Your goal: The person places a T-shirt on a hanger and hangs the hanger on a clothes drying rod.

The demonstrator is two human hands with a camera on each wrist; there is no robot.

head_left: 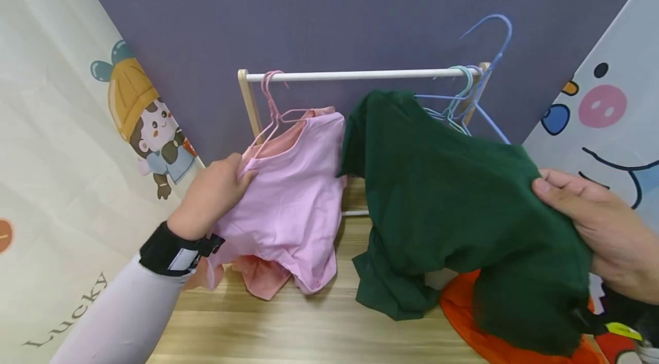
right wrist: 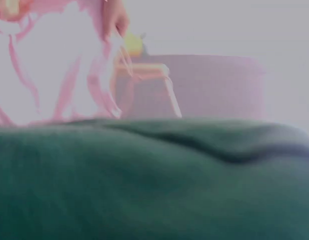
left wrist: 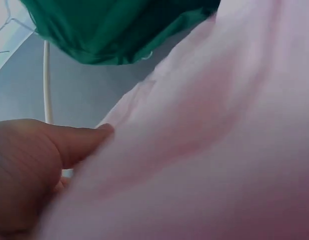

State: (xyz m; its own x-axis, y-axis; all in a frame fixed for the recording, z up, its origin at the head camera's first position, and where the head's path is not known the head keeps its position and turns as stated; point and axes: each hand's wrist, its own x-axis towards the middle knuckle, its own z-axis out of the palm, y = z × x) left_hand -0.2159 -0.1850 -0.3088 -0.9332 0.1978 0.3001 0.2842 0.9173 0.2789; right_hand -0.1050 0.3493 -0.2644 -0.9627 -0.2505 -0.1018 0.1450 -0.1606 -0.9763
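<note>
My left hand (head_left: 218, 195) pinches the shoulder edge of a light pink shirt (head_left: 290, 192), thumb in front. This shirt hangs on a pink hanger (head_left: 276, 117) at the rail's left end, with a salmon-pink garment (head_left: 259, 275) behind it. In the left wrist view the thumb (left wrist: 87, 140) lies on the pink cloth's edge. My right hand (head_left: 592, 215) grips a dark green T-shirt (head_left: 453, 198) near its right shoulder. A blue hanger (head_left: 496, 58) rises from its neckline, the hook standing above the rail. Green cloth (right wrist: 144, 185) fills the lower right wrist view.
A small rack with a white rail (head_left: 360, 75) and wooden posts (head_left: 250, 103) stands against a grey panel (head_left: 319, 9). Mint-green hangers (head_left: 465, 86) hang at its right end. Orange cloth (head_left: 460, 309) lies below the green shirt on the wood-grain surface (head_left: 309, 329). Printed curtains flank both sides.
</note>
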